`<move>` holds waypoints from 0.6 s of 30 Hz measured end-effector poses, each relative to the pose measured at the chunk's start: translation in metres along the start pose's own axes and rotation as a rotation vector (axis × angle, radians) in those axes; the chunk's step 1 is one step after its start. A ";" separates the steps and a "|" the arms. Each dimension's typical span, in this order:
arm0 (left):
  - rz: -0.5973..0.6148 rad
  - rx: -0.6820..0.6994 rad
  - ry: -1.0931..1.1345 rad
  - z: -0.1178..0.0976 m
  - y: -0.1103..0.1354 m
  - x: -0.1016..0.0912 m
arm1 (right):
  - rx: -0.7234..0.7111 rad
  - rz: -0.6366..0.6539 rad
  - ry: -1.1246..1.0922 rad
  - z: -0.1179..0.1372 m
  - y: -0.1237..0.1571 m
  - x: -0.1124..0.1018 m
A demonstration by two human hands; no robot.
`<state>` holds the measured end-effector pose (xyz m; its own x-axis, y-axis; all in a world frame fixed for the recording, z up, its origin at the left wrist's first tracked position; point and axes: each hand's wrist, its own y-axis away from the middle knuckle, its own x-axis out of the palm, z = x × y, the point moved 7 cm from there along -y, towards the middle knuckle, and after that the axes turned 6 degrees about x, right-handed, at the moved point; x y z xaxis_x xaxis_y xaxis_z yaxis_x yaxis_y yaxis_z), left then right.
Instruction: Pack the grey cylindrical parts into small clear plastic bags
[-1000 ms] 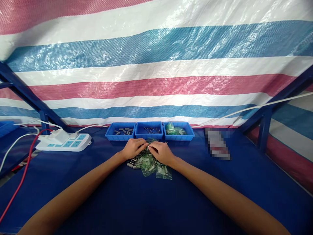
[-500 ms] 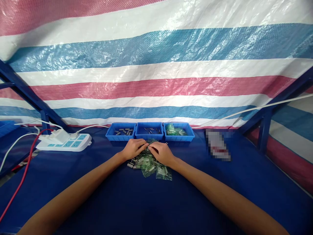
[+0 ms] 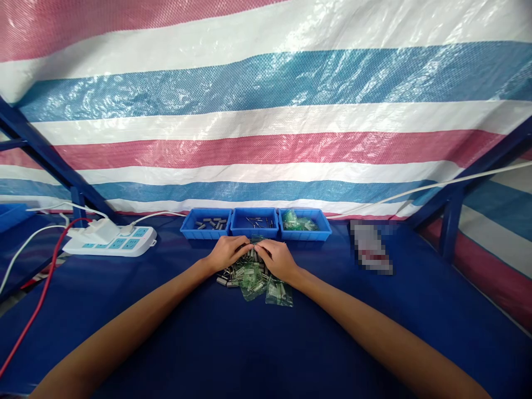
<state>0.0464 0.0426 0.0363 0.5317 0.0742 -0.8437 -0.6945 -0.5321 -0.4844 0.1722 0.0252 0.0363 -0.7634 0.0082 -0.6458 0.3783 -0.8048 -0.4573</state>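
My left hand (image 3: pixel 228 252) and my right hand (image 3: pixel 277 259) meet fingertip to fingertip over a pile of small parts. Both are closed in a pinch; whatever lies between the fingertips is too small to make out. Beneath them the pile mixes short grey metal cylinders (image 3: pixel 226 282), thin metal pins and small green-tinted plastic bags (image 3: pixel 279 292) with parts inside. Just behind stand three blue bins: the left bin (image 3: pixel 205 233) holds grey cylinders, the middle bin (image 3: pixel 254 233) thin metal pins, the right bin (image 3: pixel 305 235) green bags. My hands hide part of the pile.
A white power strip (image 3: pixel 143 244) with plugs and cables lies at left on the blue table (image 3: pixel 257 354). A red cable (image 3: pixel 46 285) runs down the left side. A pixelated object (image 3: pixel 369 246) lies at right. Striped sheeting (image 3: pixel 266 149) hangs behind, between blue frame posts (image 3: pixel 451 221).
My right fingertips have shifted slightly upward against the left ones. The pile and bins look the same, apart from a slight camera shift.
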 end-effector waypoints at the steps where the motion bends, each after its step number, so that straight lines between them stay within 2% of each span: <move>1: -0.005 -0.004 -0.003 0.001 0.000 0.000 | 0.003 0.005 0.006 0.000 0.000 0.000; 18: -0.023 -0.011 -0.007 0.001 0.002 -0.001 | -0.002 0.013 0.048 -0.001 0.001 0.001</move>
<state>0.0443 0.0425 0.0361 0.5439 0.0928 -0.8340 -0.6767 -0.5393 -0.5013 0.1723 0.0252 0.0343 -0.7326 0.0261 -0.6801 0.3891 -0.8038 -0.4500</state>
